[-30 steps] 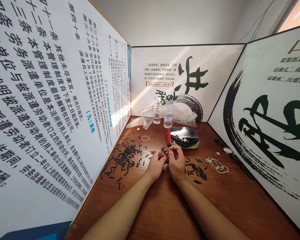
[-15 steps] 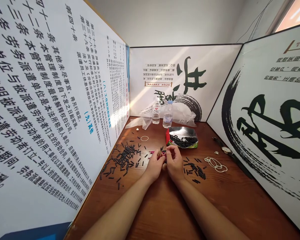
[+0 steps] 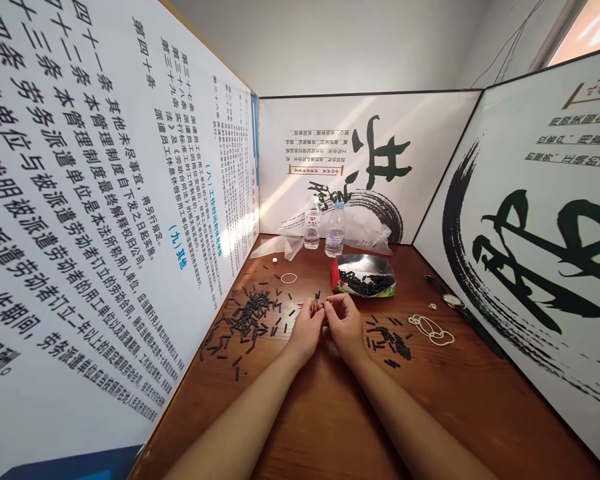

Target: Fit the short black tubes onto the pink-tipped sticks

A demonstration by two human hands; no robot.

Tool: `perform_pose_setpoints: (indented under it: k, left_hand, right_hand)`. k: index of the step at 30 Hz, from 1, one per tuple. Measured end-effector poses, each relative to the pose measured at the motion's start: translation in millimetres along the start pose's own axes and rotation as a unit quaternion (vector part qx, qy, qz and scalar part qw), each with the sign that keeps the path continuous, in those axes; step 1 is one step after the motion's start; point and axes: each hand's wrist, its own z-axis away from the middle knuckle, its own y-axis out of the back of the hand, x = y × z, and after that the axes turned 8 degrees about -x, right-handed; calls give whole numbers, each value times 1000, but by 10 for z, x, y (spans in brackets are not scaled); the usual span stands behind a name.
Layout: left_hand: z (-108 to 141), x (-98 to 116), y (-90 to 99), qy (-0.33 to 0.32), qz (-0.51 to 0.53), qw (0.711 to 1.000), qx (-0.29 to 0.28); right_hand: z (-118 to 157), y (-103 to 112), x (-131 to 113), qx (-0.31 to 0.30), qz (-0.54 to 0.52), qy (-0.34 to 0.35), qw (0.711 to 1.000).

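My left hand (image 3: 305, 331) is closed around a small bunch of thin sticks (image 3: 315, 305), reddish and tan with dark upper ends. My right hand (image 3: 345, 324) meets it at the fingertips, its thumb and fingers pinched by the bunch. Whatever sits in the right fingertips is too small and covered to name. More pinkish-red sticks show partly behind the hands. Short black rods (image 3: 253, 313) lie scattered left of my hands, and a smaller group of black rods (image 3: 390, 341) lies to the right. Just beyond my right hand stands an open box (image 3: 391, 289) holding many more rods.
Two water bottles, one with a label (image 3: 312, 227) and one with a blue cap (image 3: 335, 233), stand at the back beside clear plastic bags (image 3: 275, 247). A rubber band (image 3: 289, 278) lies left, several pale bands (image 3: 433, 330) right, near a wristwatch (image 3: 453, 301). Printed panels enclose the table.
My right hand has shifted left and slightly down, closer to the left hand. The dark stick ends now stand more plainly above the left fingers.
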Motion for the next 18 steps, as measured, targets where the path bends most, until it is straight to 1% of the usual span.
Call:
perform_pose_setpoints:
  k: [8,13,18]
  left_hand:
    - [0,5,1,7,-2,1000,1]
    - [23,59,-18,38,30,999,-3]
    - [39,100,-40,54,33,998,11]
  right_hand:
    - [5,3,-19,4,6,16,1000]
    - [7,5,-20,5,16,12,1000]
    - [14,6,-46,-6,23,5,1000]
